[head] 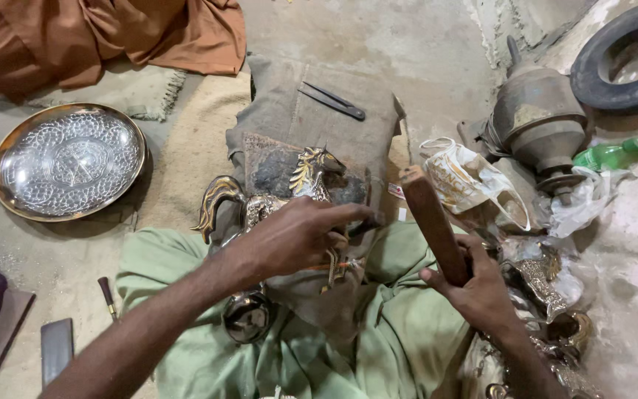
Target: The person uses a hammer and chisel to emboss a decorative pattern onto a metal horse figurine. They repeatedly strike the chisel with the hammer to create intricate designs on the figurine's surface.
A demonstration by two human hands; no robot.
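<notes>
A: What is lying nearest, at six o'clock?

B: Pale green cloth garment [378, 332] is draping over the lap. On it the left hand [297, 238] is pressing down, its fingers closing on a thin dark punch tool [359, 227] against the brass horse figurine with gilded mane and tail [289, 196].

A: And at four o'clock?

B: The right hand [474, 288] is wrapping tight around a reddish-brown wooden mallet stick [431, 222], which is tilting up toward twelve.

A: Where is the horse sitting?

B: In the middle, resting on a dark pitch block over grey-brown sacking [311, 118]. Dark metal shears [332, 100] are lying at twelve o'clock on it.

A: What could go wrong?

B: I am judging that the stick could glance off the tool and hit the left fingers, since they are gripping so near its head; the horse could also slip on the soft lap.

A: Farther out?

B: A round embossed silver-and-brass tray [68, 161] is lying at ten o'clock, a tarnished metal urn [540, 118] at two, a black rubber tyre [622, 59] beyond.
</notes>
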